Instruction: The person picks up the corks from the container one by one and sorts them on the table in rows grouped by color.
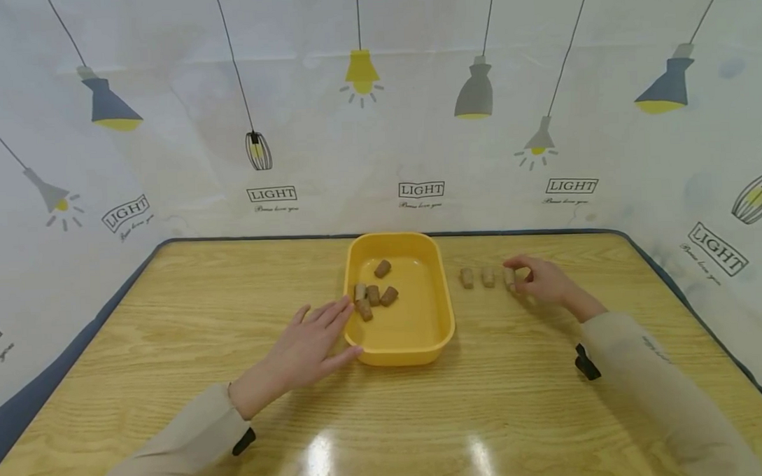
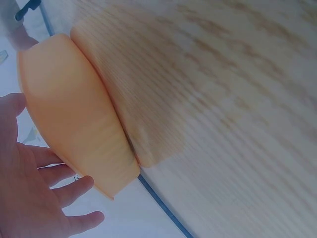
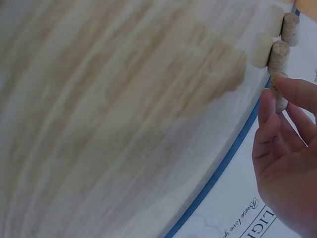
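My right hand (image 1: 541, 280) pinches a cork (image 1: 509, 276) between thumb and fingers at the right end of a short row. Beside it in that row are two more corks (image 1: 487, 276) (image 1: 467, 278), spaced a little apart on the table. In the right wrist view, the thumb lies at one end of the held cork (image 3: 281, 103). My left hand (image 1: 309, 343) rests its spread fingers along the left rim of a yellow plastic bin (image 1: 423, 350). Several brown corks (image 1: 373, 295) lie inside, mostly near the left wall.
The bin stands on a shiny wood-grain table (image 1: 244, 285) with a dark blue back edge. Behind it hangs a pale wall cover (image 1: 327, 149) printed with lamps. Table surface extends to both sides and in front of the bin.
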The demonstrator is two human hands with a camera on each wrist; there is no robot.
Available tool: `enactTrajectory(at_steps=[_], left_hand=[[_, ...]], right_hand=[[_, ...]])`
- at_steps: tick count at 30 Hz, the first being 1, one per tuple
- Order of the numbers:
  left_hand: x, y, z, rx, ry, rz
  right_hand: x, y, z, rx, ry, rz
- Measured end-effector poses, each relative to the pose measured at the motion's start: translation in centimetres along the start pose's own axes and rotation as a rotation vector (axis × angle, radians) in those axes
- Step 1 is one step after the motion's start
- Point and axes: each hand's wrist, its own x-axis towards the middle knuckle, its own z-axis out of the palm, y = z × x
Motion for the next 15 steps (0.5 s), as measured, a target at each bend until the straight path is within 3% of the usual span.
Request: enactTrajectory(at_steps=[15], left_hand=[[-0.1, -0.2, 0.2, -0.001, 0.001, -0.003]], right_hand=[[0.6, 1.1, 0.1, -0.002, 0.008, 0.071]])
